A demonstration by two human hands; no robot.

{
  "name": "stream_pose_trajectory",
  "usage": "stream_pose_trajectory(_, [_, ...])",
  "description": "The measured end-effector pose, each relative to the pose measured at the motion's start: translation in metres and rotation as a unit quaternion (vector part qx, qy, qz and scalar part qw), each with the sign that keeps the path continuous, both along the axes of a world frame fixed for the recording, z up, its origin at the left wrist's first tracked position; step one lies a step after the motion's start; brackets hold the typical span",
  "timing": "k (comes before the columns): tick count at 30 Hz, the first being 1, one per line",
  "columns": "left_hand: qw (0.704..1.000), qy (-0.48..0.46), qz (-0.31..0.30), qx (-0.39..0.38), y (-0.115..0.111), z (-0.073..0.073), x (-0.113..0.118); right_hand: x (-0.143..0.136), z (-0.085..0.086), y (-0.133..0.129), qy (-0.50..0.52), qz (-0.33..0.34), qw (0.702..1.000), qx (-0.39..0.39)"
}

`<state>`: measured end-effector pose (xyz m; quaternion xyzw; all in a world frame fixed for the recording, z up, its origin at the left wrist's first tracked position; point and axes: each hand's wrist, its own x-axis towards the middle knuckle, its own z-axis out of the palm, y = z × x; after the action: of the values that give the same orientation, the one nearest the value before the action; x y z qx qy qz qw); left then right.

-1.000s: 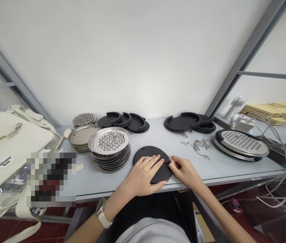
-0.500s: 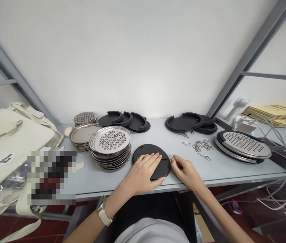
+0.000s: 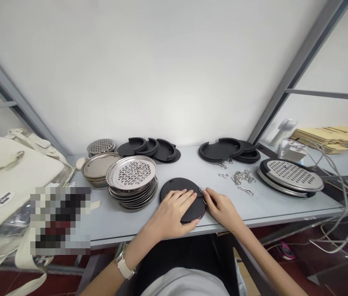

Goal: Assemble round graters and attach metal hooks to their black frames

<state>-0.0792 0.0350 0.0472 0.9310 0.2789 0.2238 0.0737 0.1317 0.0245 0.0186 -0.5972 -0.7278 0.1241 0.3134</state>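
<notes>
So the left hand (image 3: 174, 213) is pressed flat on the black disc (image 3: 178, 185) near the front of the worktop (image 3: 220, 209), fingers unclenched, while the right hand's fingers (image 3: 208, 198) pinch a small metal clip (image 3: 201, 190) at its edge.

A pale blue-grey table (image 3: 189, 168) spans the middle of the frame. At its lower centre lies a flat black disc (image 3: 178, 187). Left of centre stands a tall stack of round silver grater plates (image 3: 131, 174), touching or just beside a stack of plain round metal plates (image 3: 101, 165); behind, small round perforated metal discs (image 3: 100, 146) lie piled. Black round trays with raised, notched rims (image 3: 221, 150) overlap at centre-left and centre-right. Loose silver wire clips (image 3: 244, 177) scatter right of centre, near a pile topped by an oval-looking slotted metal plate (image 3: 295, 173).
</notes>
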Motion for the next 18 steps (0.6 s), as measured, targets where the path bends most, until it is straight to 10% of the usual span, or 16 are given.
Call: stream_pose_trajectory(18, [1.0, -0.007, 0.007, 0.005, 0.0002, -0.0025, 0.0006, 0.0019, 0.0008, -0.003, 0.031, 0.016, 0.999, -0.019])
